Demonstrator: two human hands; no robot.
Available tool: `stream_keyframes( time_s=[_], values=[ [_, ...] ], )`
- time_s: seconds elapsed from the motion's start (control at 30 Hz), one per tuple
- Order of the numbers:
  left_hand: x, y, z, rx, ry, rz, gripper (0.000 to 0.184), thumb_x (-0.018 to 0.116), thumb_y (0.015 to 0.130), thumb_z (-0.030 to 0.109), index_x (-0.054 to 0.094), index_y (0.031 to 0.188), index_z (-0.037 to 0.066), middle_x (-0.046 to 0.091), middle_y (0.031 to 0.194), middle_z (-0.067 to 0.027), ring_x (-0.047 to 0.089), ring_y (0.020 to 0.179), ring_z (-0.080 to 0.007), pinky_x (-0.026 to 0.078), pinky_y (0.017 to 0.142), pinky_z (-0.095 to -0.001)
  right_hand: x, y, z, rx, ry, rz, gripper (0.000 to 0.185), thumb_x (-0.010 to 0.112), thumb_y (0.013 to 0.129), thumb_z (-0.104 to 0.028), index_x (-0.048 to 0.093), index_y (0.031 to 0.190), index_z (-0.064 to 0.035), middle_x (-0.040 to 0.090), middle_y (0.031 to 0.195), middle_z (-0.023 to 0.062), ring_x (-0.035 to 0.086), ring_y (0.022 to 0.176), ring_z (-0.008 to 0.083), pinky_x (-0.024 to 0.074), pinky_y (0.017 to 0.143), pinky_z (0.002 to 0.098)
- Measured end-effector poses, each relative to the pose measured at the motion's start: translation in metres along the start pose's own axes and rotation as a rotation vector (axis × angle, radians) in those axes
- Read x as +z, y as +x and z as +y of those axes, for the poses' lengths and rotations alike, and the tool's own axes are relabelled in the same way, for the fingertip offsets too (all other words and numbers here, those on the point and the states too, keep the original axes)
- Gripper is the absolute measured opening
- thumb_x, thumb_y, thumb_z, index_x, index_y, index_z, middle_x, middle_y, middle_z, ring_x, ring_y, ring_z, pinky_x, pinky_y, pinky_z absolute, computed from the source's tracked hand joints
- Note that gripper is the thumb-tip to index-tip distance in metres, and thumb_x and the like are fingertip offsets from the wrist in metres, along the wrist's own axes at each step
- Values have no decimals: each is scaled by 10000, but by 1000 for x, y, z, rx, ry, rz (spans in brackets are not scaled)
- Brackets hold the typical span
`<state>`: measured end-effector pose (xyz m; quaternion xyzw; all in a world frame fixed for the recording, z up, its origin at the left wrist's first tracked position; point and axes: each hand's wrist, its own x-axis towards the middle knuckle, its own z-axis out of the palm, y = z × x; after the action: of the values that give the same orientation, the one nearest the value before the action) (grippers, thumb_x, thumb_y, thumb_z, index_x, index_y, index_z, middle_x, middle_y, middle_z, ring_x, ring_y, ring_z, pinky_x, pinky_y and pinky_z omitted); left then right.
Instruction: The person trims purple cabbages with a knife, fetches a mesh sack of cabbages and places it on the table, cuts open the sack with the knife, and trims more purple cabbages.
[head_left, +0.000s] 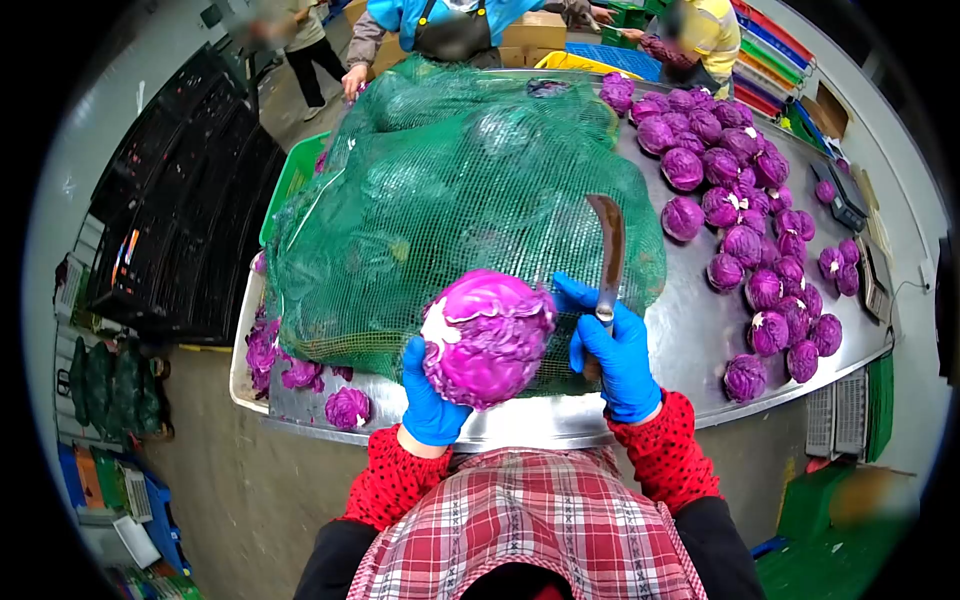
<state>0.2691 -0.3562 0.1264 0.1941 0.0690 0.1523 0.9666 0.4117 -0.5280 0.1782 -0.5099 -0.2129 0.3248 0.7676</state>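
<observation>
A purple cabbage [488, 342] with ruffled outer leaves rests in my left hand [430, 398], whose gloved fingers are wrapped round its lower left side. My right hand [615, 365], also in a blue glove, grips a knife [610, 245] by its handle, with the curved blade pointing up and away from me. The index finger of that hand stretches toward the cabbage's right side. Just beyond both hands, large green mesh bags [450, 200] lie on the metal table [690, 290]. Several trimmed-looking purple cabbages [682, 169] are spread over the table's right side.
A small cabbage [348, 408] sits near the front left edge. Loose purple leaves fill a white bin [245, 365] at left, beside a green crate [292, 180]. Black crates [185, 190] stand farther left. Co-workers are across the table; one hand [355, 80] is by the bags. A scale [838, 195] stands at right.
</observation>
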Motion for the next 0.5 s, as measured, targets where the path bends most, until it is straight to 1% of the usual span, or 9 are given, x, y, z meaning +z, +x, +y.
stream_keyframes(
  time_s=[0.03, 0.13, 0.2, 0.27, 0.3, 0.37, 0.4, 0.43, 0.5],
  values=[
    [-1, 0, -4, -10, -21, 27, 769, 575, 862, 494, 322, 1464, 88, 407, 1455, -159, 425, 1319, -342, 350, 1104, -527, -1, 1, -10, -9, -10, -29, 515, 678, 864, -75, 507, 1346, -13, 596, 1256, 89, 592, 757, 84, 500, 663, 220],
    [12, 13, -18, 97, 184, -4, 696, 489, 904, 447, 315, 1468, 79, 392, 1471, -155, 409, 1333, -352, 324, 1125, -516, -2, 13, -7, -482, -483, -5, 478, 784, 777, -86, 606, 1217, -27, 629, 1165, 104, 597, 1077, 205, 470, 936, 329],
    [13, 18, -25, 80, 198, -29, 686, 493, 897, 405, 318, 1466, 63, 385, 1477, -161, 405, 1341, -345, 336, 1119, -518, -4, 14, -15, -545, -458, -8, 382, 772, 789, -88, 646, 1143, -23, 643, 1107, 111, 612, 1041, 194, 485, 904, 318],
    [14, 21, -31, 136, 268, 33, 708, 526, 877, 415, 323, 1465, 75, 392, 1475, -148, 410, 1335, -344, 348, 1112, -516, -18, 8, -15, -433, -405, 40, 285, 728, 834, -87, 656, 1098, -6, 674, 1009, 82, 629, 854, 157, 507, 785, 284],
    [12, 25, -33, 165, 263, 36, 738, 569, 843, 447, 347, 1453, 95, 419, 1452, -142, 421, 1323, -344, 367, 1096, -525, -15, -2, -35, -208, -154, 133, 256, 713, 858, -107, 664, 1085, 1, 678, 984, 53, 616, 801, 128, 498, 726, 260],
    [6, 31, -37, 220, 270, 66, 813, 572, 817, 597, 359, 1448, 130, 427, 1439, -149, 457, 1275, -379, 402, 1052, -556, -45, -2, -42, -104, -28, 171, 355, 674, 876, -95, 621, 1219, -20, 685, 1081, 50, 560, 649, 33, 448, 571, 178],
    [4, 35, -37, 212, 208, 32, 818, 556, 817, 626, 362, 1446, 141, 431, 1434, -151, 456, 1272, -388, 404, 1041, -573, -56, -3, -37, -145, -121, 183, 554, 692, 847, -74, 493, 1361, -19, 644, 1193, 63, 576, 676, 49, 469, 607, 193],
    [4, 37, -38, 201, 146, 7, 823, 540, 816, 655, 364, 1444, 152, 434, 1429, -153, 455, 1269, -397, 406, 1029, -591, -58, -4, -26, -149, -131, 176, 554, 692, 847, -74, 493, 1361, -19, 644, 1193, 63, 576, 676, 49, 469, 607, 193],
    [14, 48, -41, 160, -2, -12, 856, 480, 810, 736, 370, 1438, 164, 436, 1422, -159, 461, 1253, -416, 407, 1013, -609, -57, 1, -11, -409, -245, 154, 602, 744, 832, -98, 473, 1367, -44, 603, 1236, 44, 545, 801, 41, 472, 723, 196]
  ],
)
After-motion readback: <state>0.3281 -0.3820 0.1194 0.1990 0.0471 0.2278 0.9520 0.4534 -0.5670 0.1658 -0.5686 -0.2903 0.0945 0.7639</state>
